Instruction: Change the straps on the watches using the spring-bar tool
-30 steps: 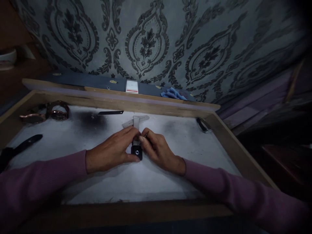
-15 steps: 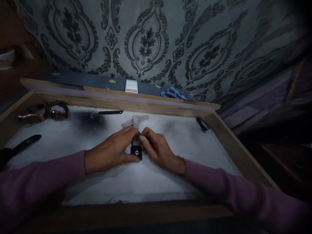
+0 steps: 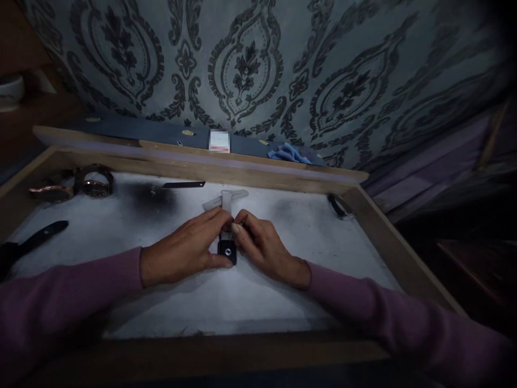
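Note:
In the middle of the tray, my left hand [image 3: 186,249] grips a small black square piece [image 3: 227,252] with a round silver mark. Its thumb presses the lower edge, and its fingers curl over the upper end. My right hand [image 3: 269,249] is closed in a pinch against the piece's upper right side, thumb and forefinger meeting close to my left fingertips. Whatever lies in that pinch is hidden. Just beyond my fingers rests a pale watch strap [image 3: 226,201] with holes, its parts crossing each other.
The wooden tray [image 3: 250,175] has raised sides and a white base. Two watches [image 3: 96,182] lie at the back left, a black blade [image 3: 183,185] near the back edge. A black strap [image 3: 339,207] is at right, a dark strap-like piece [image 3: 44,234] at left. A blue cloth [image 3: 291,153] lies behind.
Both hands keep nearly the same hold on the black piece. The whole view has shifted very slightly; nothing else visibly differs.

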The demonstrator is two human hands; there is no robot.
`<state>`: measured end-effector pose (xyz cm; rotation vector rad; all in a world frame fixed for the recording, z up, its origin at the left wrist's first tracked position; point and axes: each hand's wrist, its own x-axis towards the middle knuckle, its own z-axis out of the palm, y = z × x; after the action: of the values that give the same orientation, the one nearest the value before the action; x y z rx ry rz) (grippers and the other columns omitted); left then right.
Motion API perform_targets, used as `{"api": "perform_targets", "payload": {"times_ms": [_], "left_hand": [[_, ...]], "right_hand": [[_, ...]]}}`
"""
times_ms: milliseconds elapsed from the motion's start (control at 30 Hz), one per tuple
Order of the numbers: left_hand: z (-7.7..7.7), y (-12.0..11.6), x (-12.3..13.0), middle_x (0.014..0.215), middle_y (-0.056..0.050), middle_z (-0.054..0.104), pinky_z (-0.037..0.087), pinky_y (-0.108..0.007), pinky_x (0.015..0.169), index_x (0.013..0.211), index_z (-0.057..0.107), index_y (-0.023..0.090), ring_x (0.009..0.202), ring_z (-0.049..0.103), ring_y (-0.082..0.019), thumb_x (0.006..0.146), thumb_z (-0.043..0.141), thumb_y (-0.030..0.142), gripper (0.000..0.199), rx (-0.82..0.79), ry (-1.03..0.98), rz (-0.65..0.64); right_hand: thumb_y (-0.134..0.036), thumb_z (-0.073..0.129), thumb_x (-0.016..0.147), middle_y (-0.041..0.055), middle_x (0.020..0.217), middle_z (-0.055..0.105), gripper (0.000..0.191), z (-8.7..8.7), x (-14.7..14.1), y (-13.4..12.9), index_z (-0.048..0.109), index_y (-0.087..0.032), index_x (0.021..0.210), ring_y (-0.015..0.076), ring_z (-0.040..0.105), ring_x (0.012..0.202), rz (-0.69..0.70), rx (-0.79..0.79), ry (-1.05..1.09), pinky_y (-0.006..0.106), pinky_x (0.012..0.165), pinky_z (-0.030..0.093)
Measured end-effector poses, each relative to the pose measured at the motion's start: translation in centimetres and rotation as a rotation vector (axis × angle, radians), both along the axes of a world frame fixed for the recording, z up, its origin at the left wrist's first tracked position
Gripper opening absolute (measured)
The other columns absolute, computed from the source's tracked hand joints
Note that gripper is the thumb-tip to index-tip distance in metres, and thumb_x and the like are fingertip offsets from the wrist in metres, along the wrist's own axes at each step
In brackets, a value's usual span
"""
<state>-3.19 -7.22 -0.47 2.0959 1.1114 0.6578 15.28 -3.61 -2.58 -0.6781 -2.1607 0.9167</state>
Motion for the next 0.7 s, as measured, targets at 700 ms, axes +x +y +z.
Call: {"api": "perform_targets", "payload": {"times_ms": [700], "left_hand": [[0.01, 0.07, 0.05, 0.097, -0.003, 0.053, 0.044, -0.035, 0.077, 0.092, 0.046, 0.022, 0.089, 0.053, -0.021, 0.078, 0.070, 0.026, 0.028, 0.020, 0.024, -0.001]], "right_hand": [[-0.015, 0.041, 0.095, -0.0027, 0.071, 0.049, 0.015, -0.01, 0.07, -0.10, 0.042, -0.021, 0.082, 0.0091, 0.046, 0.056, 0.026, 0.144, -0.037, 0.023, 0.053, 0.040]]}}
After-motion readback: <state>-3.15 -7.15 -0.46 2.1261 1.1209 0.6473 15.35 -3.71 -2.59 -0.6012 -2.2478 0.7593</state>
